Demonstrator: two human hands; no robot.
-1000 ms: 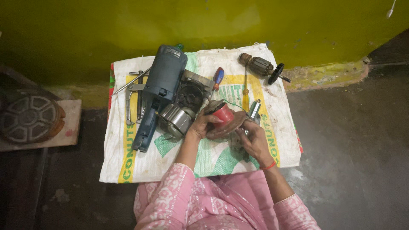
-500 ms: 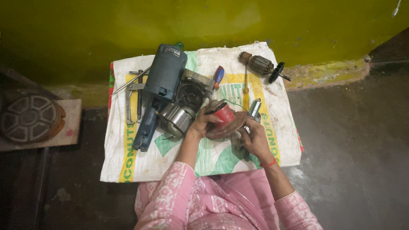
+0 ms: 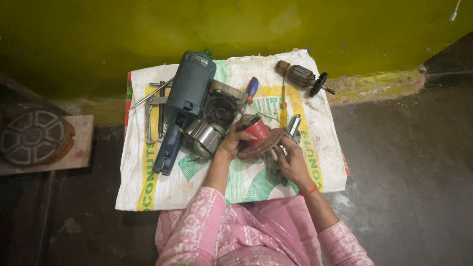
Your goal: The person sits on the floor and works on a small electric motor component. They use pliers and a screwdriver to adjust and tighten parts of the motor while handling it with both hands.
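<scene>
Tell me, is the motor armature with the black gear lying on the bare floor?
No, the motor armature lies on the white woven sack near its far right corner, not on the floor.

left hand [image 3: 230, 144]: grips red part [image 3: 257, 132]
right hand [image 3: 294, 164]: on metal piece [image 3: 294, 125] beside red part
sack [image 3: 148, 182]: spread on floor, under everything
blue tool body [image 3: 185, 101]: left of hands
armature [image 3: 301, 76]: far corner
screwdriver [image 3: 283, 101]: beside armature

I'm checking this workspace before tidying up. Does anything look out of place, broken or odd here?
The blue power tool lies dismantled on the woven sack: its armature sits apart near the wall, and loose metal housings lie beside it. The left hand and right hand hold a red-capped part. Nothing looks spilled.
</scene>
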